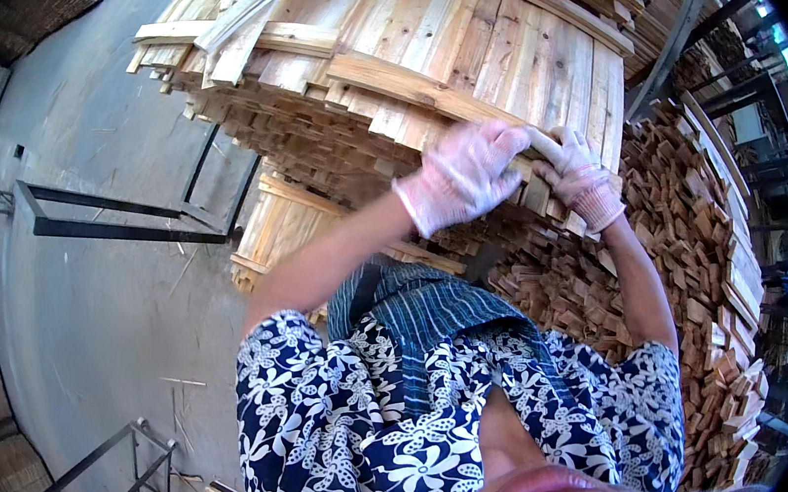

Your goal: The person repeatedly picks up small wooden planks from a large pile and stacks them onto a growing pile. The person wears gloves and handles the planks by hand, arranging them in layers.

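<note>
Two gloved hands meet at the near edge of a pale wooden slat panel (445,30) lying on top of a tall stack of boards. Left hand (462,175), in a white knit glove, has its fingers curled together over a narrow light wooden batten (413,89) crossing the panel. Right hand (581,179) grips the panel's edge just beside it, fingers closed. Farther right lies a heap of short wood offcuts (703,245); farther left, a black metal frame (112,218) rests on grey concrete floor (95,315).
</note>
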{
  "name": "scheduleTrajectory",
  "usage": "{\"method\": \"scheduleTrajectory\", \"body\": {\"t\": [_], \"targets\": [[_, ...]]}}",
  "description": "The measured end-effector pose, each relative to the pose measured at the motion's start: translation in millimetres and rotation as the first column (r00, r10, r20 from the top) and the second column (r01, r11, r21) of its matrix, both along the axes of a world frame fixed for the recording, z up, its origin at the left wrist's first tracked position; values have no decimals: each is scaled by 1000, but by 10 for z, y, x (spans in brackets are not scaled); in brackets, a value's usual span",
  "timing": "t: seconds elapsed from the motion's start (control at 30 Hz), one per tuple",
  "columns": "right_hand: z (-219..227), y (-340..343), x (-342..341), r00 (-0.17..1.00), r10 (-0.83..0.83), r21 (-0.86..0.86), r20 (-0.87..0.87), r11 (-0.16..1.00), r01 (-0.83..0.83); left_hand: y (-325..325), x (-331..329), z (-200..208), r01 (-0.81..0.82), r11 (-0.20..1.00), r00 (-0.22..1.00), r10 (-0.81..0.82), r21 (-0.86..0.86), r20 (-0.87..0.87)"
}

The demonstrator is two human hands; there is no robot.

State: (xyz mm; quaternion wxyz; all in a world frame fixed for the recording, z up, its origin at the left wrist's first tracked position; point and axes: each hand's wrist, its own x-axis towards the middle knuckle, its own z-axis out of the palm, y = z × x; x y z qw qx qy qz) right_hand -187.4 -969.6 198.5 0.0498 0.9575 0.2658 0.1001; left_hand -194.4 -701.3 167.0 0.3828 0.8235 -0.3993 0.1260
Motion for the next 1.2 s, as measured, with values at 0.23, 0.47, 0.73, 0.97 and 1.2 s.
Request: {"method": "scheduleTrajectory", "body": {"t": [0.23, 0.47, 0.73, 0.97, 1.2], "targets": [[45, 66, -20, 990, -55, 191, -126, 978, 79, 656, 1040, 231, -125, 766, 992, 118, 631, 54], [452, 178, 3, 926, -152, 84, -346, 978, 192, 1422, 1631, 613, -324, 916, 913, 238, 236, 331], [918, 2164, 763, 921, -143, 207, -362, 951, 229, 2814, 2742, 475, -544, 698, 824, 549, 465, 140], [292, 3480, 2362, 956, -116, 648, -269, 713, 268, 3389, 2165, 794, -679, 730, 715, 681, 78, -155], [-102, 4441, 2910, 825, -535, 394, -181, 729, 560, 3115, 2090, 269, -714, 564, 580, 808, 415, -101]]}}
